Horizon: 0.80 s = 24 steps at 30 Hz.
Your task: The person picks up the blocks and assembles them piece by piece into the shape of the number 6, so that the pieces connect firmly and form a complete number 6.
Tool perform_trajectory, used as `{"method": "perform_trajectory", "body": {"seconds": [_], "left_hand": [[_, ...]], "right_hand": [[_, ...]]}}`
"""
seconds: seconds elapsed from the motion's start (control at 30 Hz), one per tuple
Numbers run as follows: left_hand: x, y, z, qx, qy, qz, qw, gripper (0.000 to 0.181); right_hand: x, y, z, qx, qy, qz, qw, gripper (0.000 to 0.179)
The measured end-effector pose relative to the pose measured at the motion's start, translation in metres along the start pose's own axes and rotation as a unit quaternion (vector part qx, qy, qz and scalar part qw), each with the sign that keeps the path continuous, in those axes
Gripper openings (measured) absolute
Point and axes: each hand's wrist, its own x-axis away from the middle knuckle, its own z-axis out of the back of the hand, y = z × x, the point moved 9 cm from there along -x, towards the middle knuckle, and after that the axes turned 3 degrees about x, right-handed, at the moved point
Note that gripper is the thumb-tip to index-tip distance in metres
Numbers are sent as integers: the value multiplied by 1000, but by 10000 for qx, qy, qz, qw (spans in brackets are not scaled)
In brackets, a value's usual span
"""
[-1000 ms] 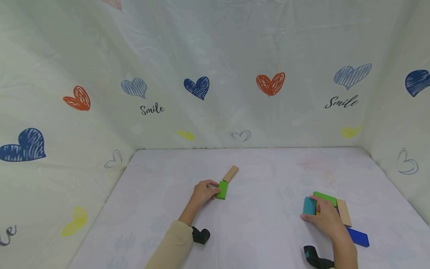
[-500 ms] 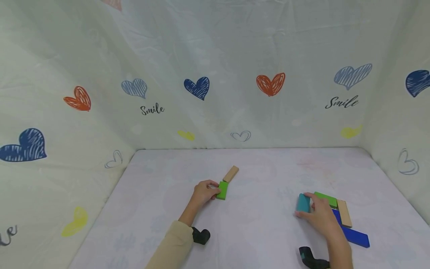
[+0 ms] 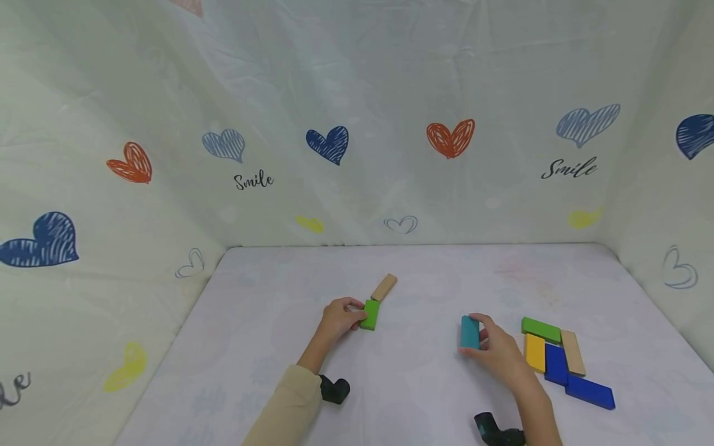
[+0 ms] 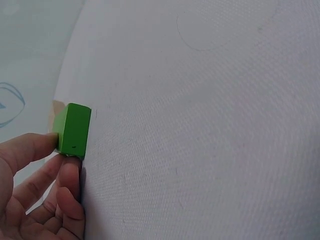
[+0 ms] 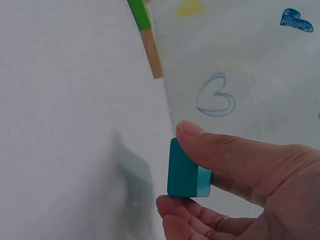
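Observation:
My left hand (image 3: 340, 317) pinches a green block (image 3: 370, 314) that lies on the table, thumb and fingertips at its edges. The far end of that block meets a plain wooden block (image 3: 384, 287) set at an angle. In the left wrist view the thumb presses one side of the green block (image 4: 74, 130), with fingers below it. Farther right, my right hand (image 3: 496, 350) holds a teal block (image 3: 470, 332) between thumb and fingers. The right wrist view shows the teal block (image 5: 184, 168) raised, its shadow on the tabletop.
At the right lies a cluster of blocks: green (image 3: 541, 330), yellow (image 3: 535, 353), wooden (image 3: 572, 353), and two blue ones, upper (image 3: 555, 364) and lower (image 3: 590, 393). A white curtain (image 3: 390, 74) printed with hearts surrounds the table (image 3: 424, 396).
My right hand has carried the teal block leftward, away from the cluster, uncovering the yellow block and the upper blue one. The left hand has stayed on the green block.

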Motion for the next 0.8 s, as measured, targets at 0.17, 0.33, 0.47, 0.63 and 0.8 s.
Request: {"method": "perform_trajectory", "body": {"seconds": [0.17,0.33,0.47,0.63,0.8], "left_hand": [[0,-1,1,-7,1,46,10000,24],[0,-1,1,58,3,34,10000,23],[0,-1,1,84,1,72,9999,23],[0,-1,1,68,0,61,10000,23],[0,-1,1,113,-8,82,9999,23]], "right_hand": [[-1,-20,-10,-258,13,318,9992,74],[-2,-31,-20,-423,64,459,9980,73],[-2,-39,-29,-515,77,523,9973,73],[-1,-48,-40,-721,106,640,9953,73],[1,-56,-50,-919,97,738,9930,71]]}}
